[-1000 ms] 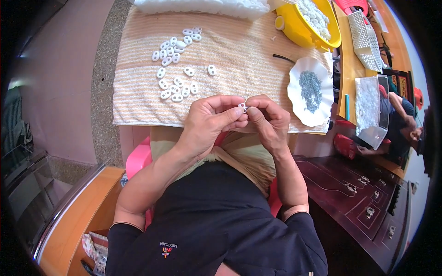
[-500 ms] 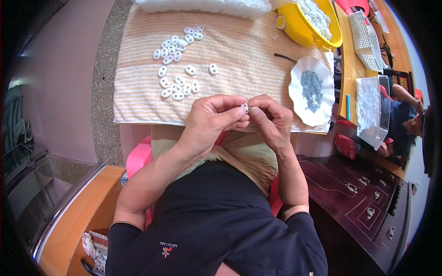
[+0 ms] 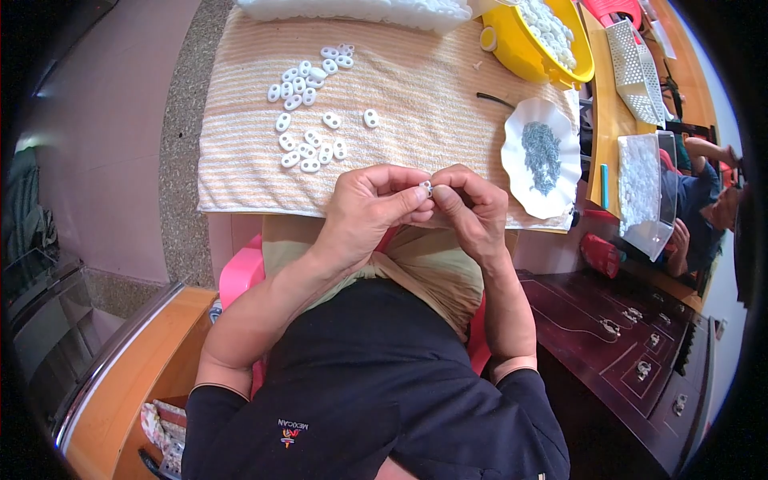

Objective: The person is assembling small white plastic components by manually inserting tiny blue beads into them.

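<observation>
Between my fingertips is a small white plastic piece (image 3: 426,188) with dark holes, held over the near edge of the striped towel. My left hand (image 3: 368,204) pinches it from the left. From the right, the thumb and forefinger of my right hand (image 3: 476,208) close on the same piece; anything smaller between them is hidden. Ahead and to the left lie several white oval two-holed pieces (image 3: 310,166) in a loose curve, with one single piece (image 3: 370,118) set apart. A white scalloped dish (image 3: 520,176) to the right holds a heap of small grey-green metallic-looking bits (image 3: 542,156).
A yellow basin (image 3: 512,48) full of white pieces stands at the far right, beside a white heap (image 3: 360,10) at the far edge. A dark thin stick (image 3: 496,100) lies near the dish. Further right, another person (image 3: 696,208) sits by a clear bin (image 3: 640,192) of white pieces.
My hands stay nearly still, with the white piece turned slightly between the fingertips. At the right, the other person's arms and hands have shifted near the clear bin.
</observation>
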{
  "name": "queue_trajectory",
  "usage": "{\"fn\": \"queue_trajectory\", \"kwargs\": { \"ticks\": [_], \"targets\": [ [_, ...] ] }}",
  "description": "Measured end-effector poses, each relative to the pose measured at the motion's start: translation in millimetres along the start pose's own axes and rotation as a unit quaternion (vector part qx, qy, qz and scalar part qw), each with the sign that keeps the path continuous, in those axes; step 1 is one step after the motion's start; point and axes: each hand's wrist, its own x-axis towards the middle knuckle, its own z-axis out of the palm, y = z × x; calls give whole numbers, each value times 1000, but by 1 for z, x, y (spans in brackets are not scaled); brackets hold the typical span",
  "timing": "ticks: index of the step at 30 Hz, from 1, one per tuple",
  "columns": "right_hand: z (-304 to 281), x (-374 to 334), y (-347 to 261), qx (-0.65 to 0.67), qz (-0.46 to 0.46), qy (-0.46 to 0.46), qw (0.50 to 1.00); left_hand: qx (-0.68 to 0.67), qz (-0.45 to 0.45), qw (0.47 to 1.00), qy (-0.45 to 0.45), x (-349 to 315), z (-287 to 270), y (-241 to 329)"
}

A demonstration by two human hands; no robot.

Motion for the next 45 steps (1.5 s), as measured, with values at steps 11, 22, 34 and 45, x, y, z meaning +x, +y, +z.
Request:
{"fn": "queue_trajectory", "kwargs": {
  "ticks": [11,22,34,45],
  "targets": [
    [-1,-3,-6,58,47,-18,997,52,58,997,6,-3,4,-5],
    [-4,-2,-3,100,35,-22,994,57,71,996,-2,-2,3,-5],
    [-6,-3,0,124,55,-24,990,18,43,999,-11,-1,1,0],
    [-3,-3,-1,74,64,-18,995,19,43,999,-16,-1,1,-3]
  ]
}}
